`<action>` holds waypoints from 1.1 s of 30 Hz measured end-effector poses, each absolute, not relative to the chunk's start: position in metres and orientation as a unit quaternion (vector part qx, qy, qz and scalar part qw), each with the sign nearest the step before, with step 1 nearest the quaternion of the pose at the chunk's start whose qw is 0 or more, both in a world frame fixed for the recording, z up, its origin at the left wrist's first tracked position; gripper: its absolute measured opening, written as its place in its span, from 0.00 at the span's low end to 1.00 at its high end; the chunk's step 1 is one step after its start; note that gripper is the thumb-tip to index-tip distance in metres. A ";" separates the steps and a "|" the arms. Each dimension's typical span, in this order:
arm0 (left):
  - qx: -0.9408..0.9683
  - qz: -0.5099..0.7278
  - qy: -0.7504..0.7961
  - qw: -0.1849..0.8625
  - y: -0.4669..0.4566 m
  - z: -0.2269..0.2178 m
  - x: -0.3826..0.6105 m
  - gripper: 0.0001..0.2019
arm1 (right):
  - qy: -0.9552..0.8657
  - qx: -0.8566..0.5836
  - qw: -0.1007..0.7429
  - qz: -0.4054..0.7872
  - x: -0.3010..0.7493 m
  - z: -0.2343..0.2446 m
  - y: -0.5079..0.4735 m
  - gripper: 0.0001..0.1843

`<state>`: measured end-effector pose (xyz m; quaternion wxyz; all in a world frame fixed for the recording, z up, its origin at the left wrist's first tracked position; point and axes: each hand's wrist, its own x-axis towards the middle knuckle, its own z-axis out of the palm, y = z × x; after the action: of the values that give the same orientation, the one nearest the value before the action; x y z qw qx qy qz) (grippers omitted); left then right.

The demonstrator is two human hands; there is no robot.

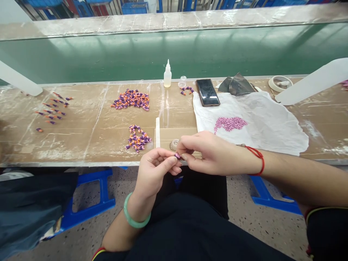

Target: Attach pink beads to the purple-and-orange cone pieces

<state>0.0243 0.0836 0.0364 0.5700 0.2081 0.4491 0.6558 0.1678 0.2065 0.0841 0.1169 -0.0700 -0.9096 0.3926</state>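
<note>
Between the fingertips of my left hand [156,168] is a tiny purple and pink piece [177,156], held over the table's front edge. My right hand [202,152] meets it there, thumb and forefinger pinched together at the piece's right side; whether they grip it too is hard to make out. Just behind my fingers sits a small round clear dish [174,145], partly covered. A white flat stick [157,132] lies to its left. Farther left is a pile of small purple and orange pieces [138,139]. Tiny pink pieces [231,123] are spread on a white cloth [272,119].
A larger pile of purple and orange pieces [132,99] lies farther back, with more standing in rows [53,108] at left. A dropper bottle [168,76], a phone [207,92] and a tape roll [280,83] stand along the back. Blue stools [102,192] are below.
</note>
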 end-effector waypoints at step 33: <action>0.522 0.287 0.795 0.117 0.180 0.013 -0.128 0.10 | -0.849 -0.301 0.152 0.406 0.222 0.044 0.256 0.15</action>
<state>-0.1280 0.1799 0.0132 0.1165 0.5219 0.7949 0.2866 0.2218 0.2559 0.0435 0.1524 -0.3005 -0.8495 0.4060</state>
